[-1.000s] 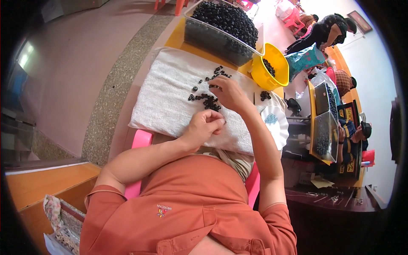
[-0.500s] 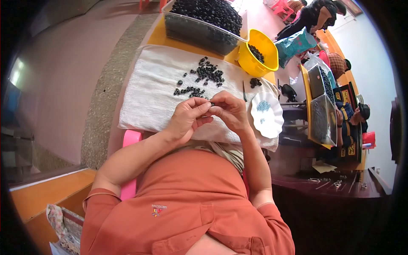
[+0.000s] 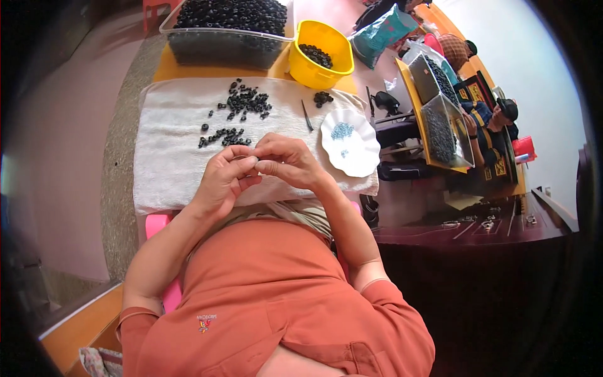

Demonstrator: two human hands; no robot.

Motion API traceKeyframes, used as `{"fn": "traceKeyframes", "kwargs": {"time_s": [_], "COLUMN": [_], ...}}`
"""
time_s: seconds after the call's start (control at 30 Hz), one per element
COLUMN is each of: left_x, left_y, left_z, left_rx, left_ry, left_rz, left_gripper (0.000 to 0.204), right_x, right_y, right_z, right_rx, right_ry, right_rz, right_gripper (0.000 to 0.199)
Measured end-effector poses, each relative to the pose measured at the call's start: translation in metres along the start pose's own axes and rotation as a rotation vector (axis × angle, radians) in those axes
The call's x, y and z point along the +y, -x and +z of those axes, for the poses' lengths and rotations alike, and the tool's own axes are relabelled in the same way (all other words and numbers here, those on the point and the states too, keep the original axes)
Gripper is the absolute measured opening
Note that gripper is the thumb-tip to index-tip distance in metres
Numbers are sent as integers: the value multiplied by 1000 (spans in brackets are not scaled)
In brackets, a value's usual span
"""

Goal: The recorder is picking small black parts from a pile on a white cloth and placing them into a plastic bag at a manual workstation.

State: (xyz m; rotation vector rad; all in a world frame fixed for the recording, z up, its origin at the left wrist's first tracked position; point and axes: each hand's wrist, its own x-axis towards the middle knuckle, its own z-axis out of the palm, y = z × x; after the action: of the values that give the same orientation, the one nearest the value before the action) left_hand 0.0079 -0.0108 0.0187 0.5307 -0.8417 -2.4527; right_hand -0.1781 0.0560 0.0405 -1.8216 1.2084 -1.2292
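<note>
- Head view: saw left hand (image 3: 221,179) and right hand (image 3: 292,164) together above the near part of the white cloth (image 3: 166,169), fingertips meeting
- Held small dark piece (image 3: 255,158) between thumbs and forefingers of both hands, fingers clamped on it and covering most of it; could not tell its exact shape
- Noted loose black beads (image 3: 246,103) in two groups on the cloth just beyond the hands, nearer group close to the left fingertips
- Found slim dark tool (image 3: 306,116), small black clump (image 3: 323,98) and scalloped white dish (image 3: 355,163) with pale blue beads (image 3: 342,131) to the right, dish near the right wrist
- Saw far side of the cloth bounded by clear bin (image 3: 220,55) heaped with black beads and yellow tub (image 3: 314,77) just beside it
- Made out clear boxes (image 3: 463,139) and another person (image 3: 488,135) well apart at far right
</note>
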Motion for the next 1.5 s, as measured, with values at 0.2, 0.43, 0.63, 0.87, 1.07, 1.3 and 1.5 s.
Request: {"fn": "traceKeyframes", "kwargs": {"time_s": [0.2, 0.43, 0.63, 0.87, 1.07, 1.3, 1.5], "left_x": [0, -8, -12, -7, -17, -16, -15], "left_y": [1, -4, -1, 1, 2, 3, 3], "left_z": [1, -8, -3, 0, 0, 2, 3], "left_rx": [30, 50, 93, 155, 103, 104, 103], "left_ry": [29, 144, 128, 97, 20, 12, -1], "left_rz": [-19, 51, 62, 60, 26, 16, 10], "left_gripper": [16, 13, 11, 13, 16, 16, 15], "right_x": [0, -8, -18, -23, -10, 4, 7], "right_y": [7, 6, 15, 69, 98, 98, 95], "right_z": [13, 30, 23, -74, -131, -133, -133], "right_rx": [181, 325, 268, 369, 202, 99, 94], "right_ry": [-70, 233, 292, 523, 1008, 1040, 1060], "right_rz": [91, -114, -42, 197, 545, 614, 579], "right_gripper": [19, 24, 27, 18, 18, 18, 17]}}
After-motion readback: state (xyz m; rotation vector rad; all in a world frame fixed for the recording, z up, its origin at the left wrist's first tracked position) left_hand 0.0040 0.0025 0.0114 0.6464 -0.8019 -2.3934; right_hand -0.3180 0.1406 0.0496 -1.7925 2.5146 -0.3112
